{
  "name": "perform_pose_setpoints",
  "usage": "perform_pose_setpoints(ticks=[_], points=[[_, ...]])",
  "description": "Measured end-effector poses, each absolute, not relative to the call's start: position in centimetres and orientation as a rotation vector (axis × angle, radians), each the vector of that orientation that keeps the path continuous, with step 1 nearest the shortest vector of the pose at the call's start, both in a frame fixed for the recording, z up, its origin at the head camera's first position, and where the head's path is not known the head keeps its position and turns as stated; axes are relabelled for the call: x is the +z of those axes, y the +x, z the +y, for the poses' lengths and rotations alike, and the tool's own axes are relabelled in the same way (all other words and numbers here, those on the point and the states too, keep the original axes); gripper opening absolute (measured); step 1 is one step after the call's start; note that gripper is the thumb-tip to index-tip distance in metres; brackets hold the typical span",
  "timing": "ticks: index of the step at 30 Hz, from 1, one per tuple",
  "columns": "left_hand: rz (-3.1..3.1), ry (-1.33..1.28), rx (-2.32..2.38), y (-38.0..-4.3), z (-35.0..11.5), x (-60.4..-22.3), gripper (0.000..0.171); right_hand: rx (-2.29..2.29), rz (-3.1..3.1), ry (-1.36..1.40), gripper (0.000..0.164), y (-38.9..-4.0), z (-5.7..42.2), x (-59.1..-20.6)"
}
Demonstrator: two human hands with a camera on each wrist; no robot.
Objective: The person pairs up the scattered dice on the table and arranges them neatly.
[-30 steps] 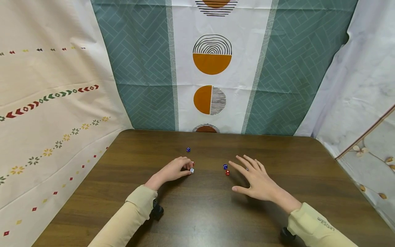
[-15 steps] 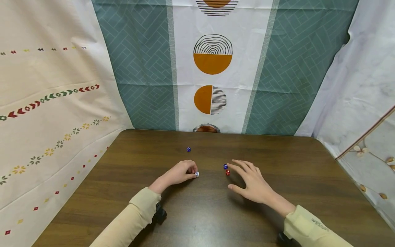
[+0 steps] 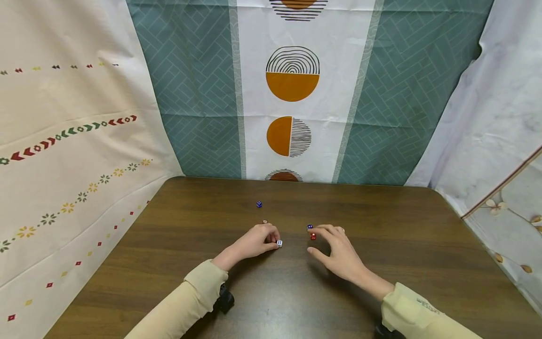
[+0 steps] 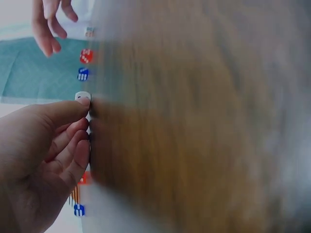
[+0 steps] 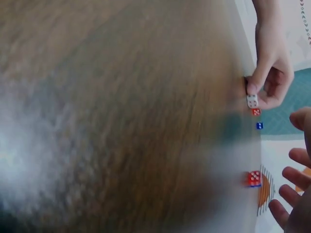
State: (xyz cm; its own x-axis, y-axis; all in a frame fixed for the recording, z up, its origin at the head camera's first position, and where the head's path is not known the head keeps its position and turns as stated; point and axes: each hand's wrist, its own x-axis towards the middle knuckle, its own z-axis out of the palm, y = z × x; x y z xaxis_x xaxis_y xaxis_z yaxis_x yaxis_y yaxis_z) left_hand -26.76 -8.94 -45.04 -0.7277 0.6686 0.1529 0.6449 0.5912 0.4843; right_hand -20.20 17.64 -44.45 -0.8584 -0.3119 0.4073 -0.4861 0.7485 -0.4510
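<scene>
- White die (image 3: 279,243) at tips of L hand (image 3: 255,241), pinched btwn thumb & fingers; mid-table (image 3: 211,202), on or just above the wood, can't tell which.
- Sits at hand's R end, a pipped face toward head cam; cube, so no long axis.
- R hand (image 3: 338,254) grasps nothing, fingers loosely bent, nr blue die (image 3: 310,227) & red die (image 3: 313,236), blue on far side.
- Beyond L hand: 2nd red die (image 3: 265,221), then 2nd blue die (image 3: 259,204) farther back.
</scene>
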Motion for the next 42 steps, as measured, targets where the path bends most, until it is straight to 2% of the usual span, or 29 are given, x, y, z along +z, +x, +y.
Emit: perform_pose_setpoints(ticks=[28,42], points=[[2.653,1.136,0.946,-24.4,-6.4,-45.3,0.010,1.037,-2.819,0.597,0.019,-20.5,14.3,-45.9],[2.598,1.077,1.058,-24.7,-6.6,-45.7,0.013,1.044,-2.864,0.508,0.015,-20.7,13.4,-46.0]])
